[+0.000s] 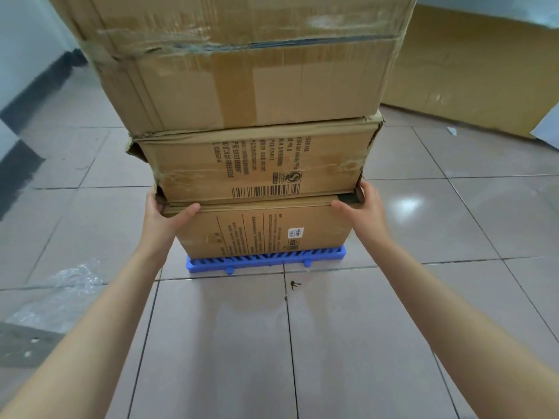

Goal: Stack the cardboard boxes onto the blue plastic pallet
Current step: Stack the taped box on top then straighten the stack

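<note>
On the blue pallet, three stacked cardboard boxes, left hand and right hand clasping the lower corners of the middle box, thumbs in front, fingers curled round its sides, bottom box beneath.

tiled floor | crumpled clear plastic wrap left | flat cardboard sheet leaning far right | small dark debris

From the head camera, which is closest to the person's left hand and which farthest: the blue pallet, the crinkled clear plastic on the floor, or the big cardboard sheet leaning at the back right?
Measured from the left hand:
1. Blue pallet, just below and to its right, under the stack.
2. Crinkled clear plastic, on the floor at lower left.
3. Big cardboard sheet, far off at the back right.
</note>
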